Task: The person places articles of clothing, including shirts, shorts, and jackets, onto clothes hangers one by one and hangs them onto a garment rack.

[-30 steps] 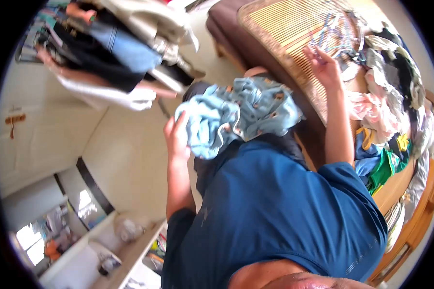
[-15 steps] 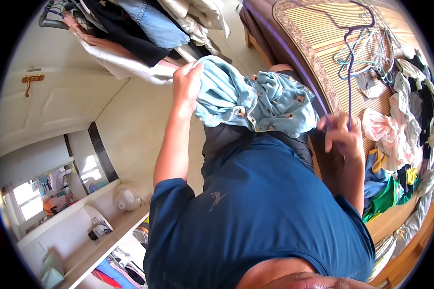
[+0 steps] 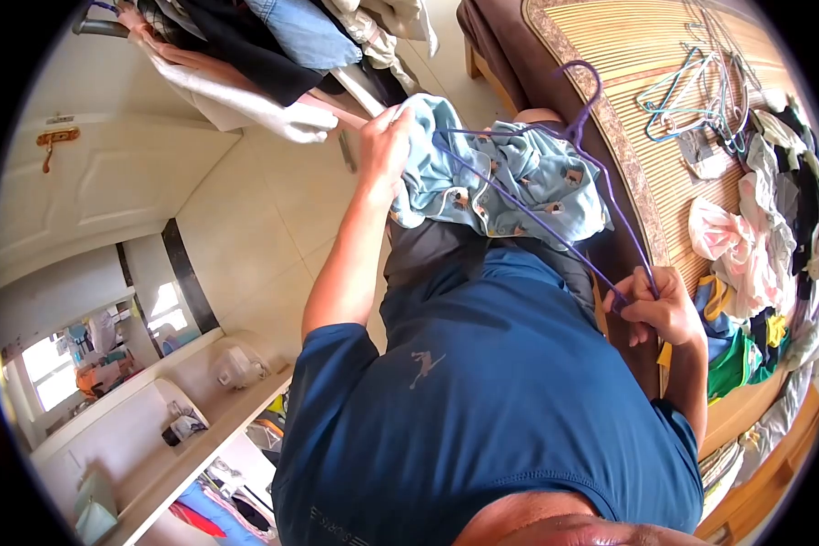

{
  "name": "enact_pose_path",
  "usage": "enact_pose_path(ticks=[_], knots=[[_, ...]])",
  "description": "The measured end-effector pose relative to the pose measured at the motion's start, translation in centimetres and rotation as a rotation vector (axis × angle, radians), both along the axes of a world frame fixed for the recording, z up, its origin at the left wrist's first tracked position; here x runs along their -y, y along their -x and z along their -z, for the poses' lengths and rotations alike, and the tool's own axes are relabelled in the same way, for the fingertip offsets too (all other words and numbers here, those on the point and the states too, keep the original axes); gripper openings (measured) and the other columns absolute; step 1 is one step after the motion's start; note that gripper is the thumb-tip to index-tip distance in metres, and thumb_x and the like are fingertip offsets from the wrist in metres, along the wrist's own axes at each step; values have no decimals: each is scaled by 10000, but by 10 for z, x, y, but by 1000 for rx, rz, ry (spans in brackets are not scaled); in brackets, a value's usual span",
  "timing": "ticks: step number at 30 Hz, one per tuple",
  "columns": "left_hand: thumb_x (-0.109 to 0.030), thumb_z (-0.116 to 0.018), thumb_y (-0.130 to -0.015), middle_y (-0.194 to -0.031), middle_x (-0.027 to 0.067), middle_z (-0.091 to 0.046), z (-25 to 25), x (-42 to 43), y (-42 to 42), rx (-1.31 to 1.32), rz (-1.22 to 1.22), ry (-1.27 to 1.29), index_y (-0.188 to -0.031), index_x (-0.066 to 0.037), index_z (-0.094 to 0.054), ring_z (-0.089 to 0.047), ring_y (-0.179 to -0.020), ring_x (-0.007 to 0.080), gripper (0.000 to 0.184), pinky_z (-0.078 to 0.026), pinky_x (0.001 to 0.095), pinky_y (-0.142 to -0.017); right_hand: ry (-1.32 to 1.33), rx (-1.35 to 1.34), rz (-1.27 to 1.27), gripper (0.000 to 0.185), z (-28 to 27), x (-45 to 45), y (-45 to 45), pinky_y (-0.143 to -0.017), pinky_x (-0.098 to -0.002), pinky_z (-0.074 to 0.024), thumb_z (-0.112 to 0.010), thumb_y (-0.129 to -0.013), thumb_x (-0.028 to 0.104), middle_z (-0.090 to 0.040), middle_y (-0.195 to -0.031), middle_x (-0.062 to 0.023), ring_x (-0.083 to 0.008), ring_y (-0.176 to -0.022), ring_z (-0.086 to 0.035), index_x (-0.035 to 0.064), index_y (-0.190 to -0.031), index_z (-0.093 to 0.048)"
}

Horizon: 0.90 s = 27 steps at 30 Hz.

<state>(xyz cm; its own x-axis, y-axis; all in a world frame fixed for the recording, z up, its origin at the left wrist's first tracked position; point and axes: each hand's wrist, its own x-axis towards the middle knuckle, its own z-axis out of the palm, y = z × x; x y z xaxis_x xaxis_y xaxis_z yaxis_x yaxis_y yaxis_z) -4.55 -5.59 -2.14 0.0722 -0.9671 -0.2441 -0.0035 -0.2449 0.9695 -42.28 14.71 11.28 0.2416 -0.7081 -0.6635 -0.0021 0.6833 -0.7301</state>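
End of purple hanger [image 3: 575, 134] hidden in right grip [image 3: 662, 308]; hanging clothes [image 3: 255, 59] cut off by top edge.

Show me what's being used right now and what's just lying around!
Seems in use:
blue patterned garment, in the left hand
purple hanger, in the right hand

Seems just lying about:
loose hangers
pink cloth
green cloth

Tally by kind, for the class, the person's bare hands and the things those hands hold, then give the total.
Left hand and right hand: 2 hands
Light-blue printed garment, held in the left hand: 1
Purple hanger, held in the right hand: 1
Total: 4
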Motion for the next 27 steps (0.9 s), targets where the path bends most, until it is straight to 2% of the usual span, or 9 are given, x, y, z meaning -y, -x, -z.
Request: enact_pose_path(ticks=[4,5,8,10,12,16,18,24,27], knots=[[-165,-623,-1043,-1094,44,-735,-4,-18,9,-114,77,-10,-1249,41,-703,-639,-921,77,303,-522,254,-822,116,21,25,323,5,5,-24,-486,-277,-535,-707,-785,-65,-664,-827,-213,-166,-548,-635,70,-672,-436],[-160,-620,-1044,-1099,45,-736,-10,-21,10,-152,78,-16,-1268,41,-696,-642,-933,77,310,-525,252,-834,-24,-4,-12,241,-17,12,-28,-611,-276,-574,-761,-807,-4,-663,-899,-175,-160,-624,-652,30,-757,-527],[-149,-616,-1048,-1118,48,-736,-16,-26,11,-199,109,16,-1313,36,-679,-657,-964,84,329,-536,252,-863,41,125,-151,210,-43,21,-42,-725,-282,-570,-807,-823,67,-658,-1014,-143,-156,-787,-668,-1,-887,-619],[-151,-616,-1050,-1121,53,-735,-30,-28,20,-246,104,-12,-1313,30,-682,-664,-966,87,326,-545,256,-849,246,241,-286,430,-39,26,-59,-789,-341,-537,-884,-811,210,-652,-1097,-101,-174,-979,-643,-8,-1101,-653],[-164,-607,-1058,-1100,53,-736,-42,-24,25,-246,113,35,-1316,29,-677,-668,-947,87,329,-550,252,-825,368,133,-526,504,-59,46,-86,-835,-351,-534,-878,-782,256,-637,-1105,-112,-189,-960,-647,-10,-1139,-642],[-194,-548,-1087,-1078,39,-706,-61,-1,19,-294,185,29,-1230,-4,-671,-678,-933,119,268,-565,285,-841,662,-109,-683,520,-82,64,-146,-833,-399,-541,-790,-861,389,-674,-1031,-176,-286,-928,-684,-38,-1118,-640],[-273,-634,-1051,-889,-27,-634,-81,-3,23,-382,201,-5,-1178,-23,-683,-579,-773,31,284,-491,221,-682,731,-272,-777,540,-78,67,-172,-836,-454,-553,-722,-898,463,-690,-1001,-213,-344,-899,-699,-50,-1059,-672],[-191,-637,-1026,-995,20,-680,-104,-24,11,-415,255,33,-1206,-59,-675,-639,-842,95,227,-508,228,-729,855,-529,-966,730,-50,55,-230,-851,-511,-568,-585,-933,659,-703,-924,-263,-449,-878,-711,-56,-879,-722],[-188,-606,-1050,-994,16,-684,-82,-23,-4,-279,212,88,-1129,-48,-718,-631,-900,109,196,-494,231,-794,927,-458,-1019,782,-39,46,-244,-809,-514,-579,-528,-962,703,-698,-921,-276,-457,-869,-716,-58,-1008,-698]])
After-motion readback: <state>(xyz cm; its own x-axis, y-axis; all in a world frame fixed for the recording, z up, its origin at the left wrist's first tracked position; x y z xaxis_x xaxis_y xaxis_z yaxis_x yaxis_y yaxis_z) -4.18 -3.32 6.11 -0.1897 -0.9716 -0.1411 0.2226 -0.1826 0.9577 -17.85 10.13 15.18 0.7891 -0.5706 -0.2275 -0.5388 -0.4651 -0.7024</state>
